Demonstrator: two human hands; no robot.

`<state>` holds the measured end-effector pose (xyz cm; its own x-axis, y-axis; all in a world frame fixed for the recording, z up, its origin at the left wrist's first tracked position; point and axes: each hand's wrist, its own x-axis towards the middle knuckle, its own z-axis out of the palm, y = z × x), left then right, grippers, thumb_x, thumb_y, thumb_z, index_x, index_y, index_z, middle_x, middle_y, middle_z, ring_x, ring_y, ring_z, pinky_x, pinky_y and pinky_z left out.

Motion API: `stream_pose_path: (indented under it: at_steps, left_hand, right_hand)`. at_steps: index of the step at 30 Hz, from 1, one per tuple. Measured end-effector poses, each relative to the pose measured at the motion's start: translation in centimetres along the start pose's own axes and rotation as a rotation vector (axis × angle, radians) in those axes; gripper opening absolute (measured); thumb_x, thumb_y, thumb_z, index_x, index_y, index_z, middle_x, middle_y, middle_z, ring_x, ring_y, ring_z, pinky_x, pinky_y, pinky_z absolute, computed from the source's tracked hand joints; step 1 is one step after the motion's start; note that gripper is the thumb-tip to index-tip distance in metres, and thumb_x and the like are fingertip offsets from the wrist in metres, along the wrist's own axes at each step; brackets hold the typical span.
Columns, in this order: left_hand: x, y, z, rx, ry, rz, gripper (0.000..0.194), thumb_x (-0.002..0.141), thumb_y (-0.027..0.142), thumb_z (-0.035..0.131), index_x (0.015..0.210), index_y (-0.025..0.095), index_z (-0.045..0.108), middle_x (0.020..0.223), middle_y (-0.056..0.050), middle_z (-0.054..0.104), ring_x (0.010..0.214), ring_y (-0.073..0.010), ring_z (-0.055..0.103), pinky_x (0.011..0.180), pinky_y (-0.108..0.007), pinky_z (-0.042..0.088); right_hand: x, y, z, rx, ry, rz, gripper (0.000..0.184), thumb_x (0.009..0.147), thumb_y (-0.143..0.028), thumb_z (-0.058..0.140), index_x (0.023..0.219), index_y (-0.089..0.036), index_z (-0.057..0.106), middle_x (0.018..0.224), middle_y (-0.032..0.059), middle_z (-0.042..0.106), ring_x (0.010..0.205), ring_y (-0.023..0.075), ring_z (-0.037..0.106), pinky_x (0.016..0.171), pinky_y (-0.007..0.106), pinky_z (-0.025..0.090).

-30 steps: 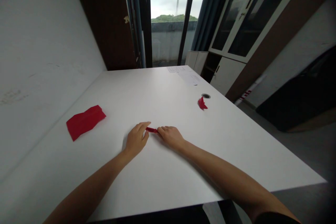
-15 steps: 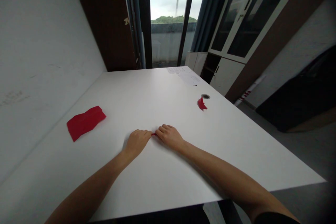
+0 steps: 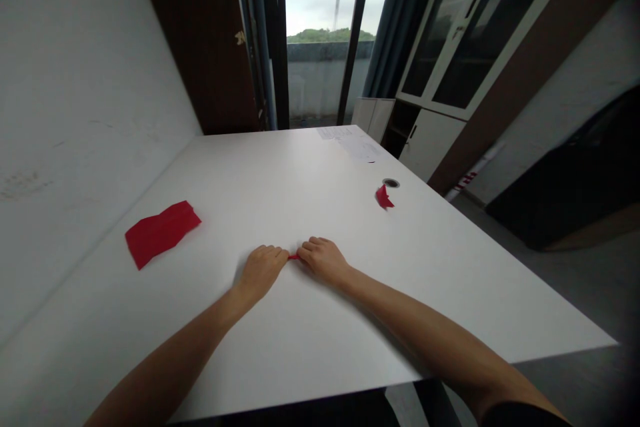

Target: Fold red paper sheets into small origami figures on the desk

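Head view: we see our left hand (image 3: 261, 270) and our right hand (image 3: 323, 260) curled almost closed, fingertips pinching a narrow red paper strip (image 3: 294, 257) between them at lower centre, on a white rectangular table (image 3: 280, 173) — a creased red paper sheet (image 3: 161, 232) lies left, a small red paper scrap (image 3: 384, 197) right of centre.

White table (image 3: 280, 327), 2 red paper pieces (image 3: 163, 233)

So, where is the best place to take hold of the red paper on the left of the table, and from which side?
Probably the near corner of the red paper, pinched by the left hand coming from the right. The paper lies flat on the table, so that pointed corner, facing the person, should lift most easily.
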<state>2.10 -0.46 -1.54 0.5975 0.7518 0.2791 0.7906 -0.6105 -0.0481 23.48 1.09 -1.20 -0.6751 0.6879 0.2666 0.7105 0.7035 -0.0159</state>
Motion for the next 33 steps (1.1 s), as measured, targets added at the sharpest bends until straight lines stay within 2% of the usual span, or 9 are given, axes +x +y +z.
stream_pose_path:
  at_steps: [11, 18, 24, 29, 33]
  left_hand:
    - [0.0, 0.2, -0.4, 0.029, -0.032, 0.05, 0.013, 0.095, 0.014, 0.05, 0.088, 0.019, 0.059, 0.08, -0.003, 0.064, 0.077, -0.0231, 0.059, 0.073, -0.036, 0.039]
    - [0.2, -1.3, -0.6, 0.042, -0.037, -0.027, 0.011, 0.095, 0.016, 0.051, 0.091, 0.02, 0.061, 0.08, -0.005, 0.065, 0.076, -0.0228, 0.059, 0.071, -0.034, 0.038]
    - [0.3, -1.3, -0.3, 0.063, -0.093, -0.04, 0.013, 0.097, 0.018, 0.048, 0.096, 0.02, 0.06, 0.085, -0.004, 0.066, 0.08, -0.0227, 0.061, 0.073, -0.033, 0.041]
    - [0.6, -1.3, 0.5, 0.07, -0.123, -0.075, 0.02, 0.101, 0.027, 0.042, 0.096, 0.02, 0.06, 0.084, -0.004, 0.067, 0.078, -0.0243, 0.063, 0.069, -0.033, 0.042]
    - [0.7, -1.9, 0.8, 0.027, -0.149, -0.157, 0.028, 0.102, 0.036, 0.04, 0.094, 0.02, 0.061, 0.084, -0.006, 0.069, 0.077, -0.023, 0.065, 0.066, -0.03, 0.039]
  right_hand:
    - [0.0, 0.1, 0.1, 0.015, 0.061, -0.05, 0.027, 0.103, -0.034, 0.047, 0.084, -0.019, 0.06, 0.082, 0.0032, 0.064, 0.078, 0.0169, 0.051, 0.068, 0.03, 0.031]
    - [-0.1, 3.0, -0.7, -0.013, -0.006, -0.079, 0.021, 0.102, -0.027, 0.049, 0.088, -0.018, 0.061, 0.083, 0.0033, 0.065, 0.077, 0.016, 0.053, 0.071, 0.03, 0.031]
    - [-0.2, 4.2, -1.0, -0.035, -0.094, -0.11, 0.016, 0.101, -0.024, 0.051, 0.093, -0.018, 0.062, 0.086, 0.0047, 0.065, 0.08, 0.0168, 0.054, 0.073, 0.029, 0.032]
    - [-0.2, 4.9, -0.9, 0.025, -0.103, -0.115, 0.019, 0.102, -0.025, 0.047, 0.091, -0.018, 0.062, 0.085, 0.0052, 0.065, 0.079, 0.0166, 0.055, 0.075, 0.028, 0.033]
    - [-0.5, 5.6, -1.1, 0.077, -0.091, -0.079, 0.024, 0.102, -0.027, 0.047, 0.088, -0.018, 0.062, 0.082, 0.0045, 0.065, 0.076, 0.016, 0.056, 0.073, 0.027, 0.034]
